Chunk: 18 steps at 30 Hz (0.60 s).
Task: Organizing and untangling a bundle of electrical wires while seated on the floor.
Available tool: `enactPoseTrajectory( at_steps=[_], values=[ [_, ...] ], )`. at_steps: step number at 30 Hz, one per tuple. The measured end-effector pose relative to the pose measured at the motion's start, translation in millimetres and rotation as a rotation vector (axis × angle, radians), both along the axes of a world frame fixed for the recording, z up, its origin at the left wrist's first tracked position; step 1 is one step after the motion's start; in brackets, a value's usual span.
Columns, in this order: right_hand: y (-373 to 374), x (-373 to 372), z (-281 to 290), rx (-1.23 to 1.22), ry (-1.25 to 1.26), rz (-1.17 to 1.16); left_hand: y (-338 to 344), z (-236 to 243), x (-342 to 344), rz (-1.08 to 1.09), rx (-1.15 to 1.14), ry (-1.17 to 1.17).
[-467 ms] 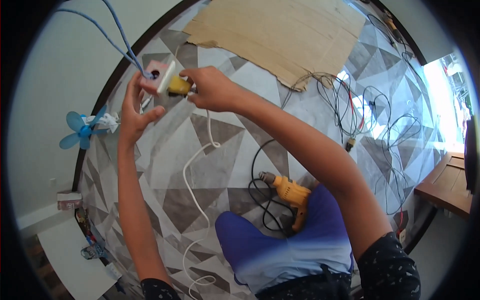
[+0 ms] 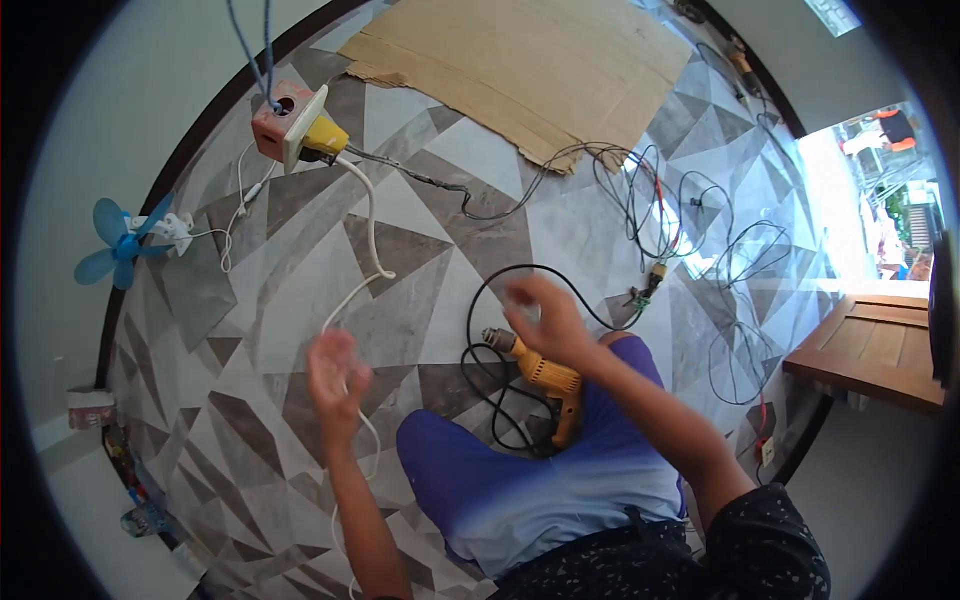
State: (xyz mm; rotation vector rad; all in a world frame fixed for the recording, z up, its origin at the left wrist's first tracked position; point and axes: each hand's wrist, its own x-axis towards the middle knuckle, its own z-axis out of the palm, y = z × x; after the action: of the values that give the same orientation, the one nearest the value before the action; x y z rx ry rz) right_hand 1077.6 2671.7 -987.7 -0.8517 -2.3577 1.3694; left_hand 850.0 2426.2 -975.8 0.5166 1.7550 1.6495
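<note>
My left hand [image 2: 338, 385] is raised over the floor above the white cable [image 2: 366, 430]; it is a little smeared by motion, with its fingers apart and nothing in them. My right hand [image 2: 550, 320] hovers just above the yellow power drill [image 2: 545, 378], loosely curved, thumb away from the fingers, holding nothing. The drill lies beside my right thigh, its black cord [image 2: 468, 345] looped around it. Far left, blue-grey wires run down to a pink socket box [image 2: 267, 130] with a white faceplate [image 2: 305, 128]. A yellow plug [image 2: 326, 136] sits against that plate.
A cardboard sheet [image 2: 530, 75] covers the far floor. Tangled dark wires [image 2: 640, 200] with a connector [image 2: 658, 272] lie to the right. A blue-bladed fan [image 2: 124, 248] is by the left wall. A wooden piece of furniture [image 2: 860, 350] stands right, near a bright opening.
Both hands have let go of the socket box and yellow plug and drawn back toward me. The right hand has come over the drill; the plug stays at the faceplate.
</note>
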Motion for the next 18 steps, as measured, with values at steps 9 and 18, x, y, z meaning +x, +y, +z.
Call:
enactPoseTrajectory(
  at_steps=[9,18],
  values=[
    [-66.6,131.9,-113.7,0.254,-0.599,-0.114,-10.6,-80.4,132.4,-0.387,-0.142,-0.226],
    [-44.2,197.6,-152.0,0.3,-0.263,-0.136,-80.7,-59.6,171.1,-0.102,0.022,-0.195]
  ],
)
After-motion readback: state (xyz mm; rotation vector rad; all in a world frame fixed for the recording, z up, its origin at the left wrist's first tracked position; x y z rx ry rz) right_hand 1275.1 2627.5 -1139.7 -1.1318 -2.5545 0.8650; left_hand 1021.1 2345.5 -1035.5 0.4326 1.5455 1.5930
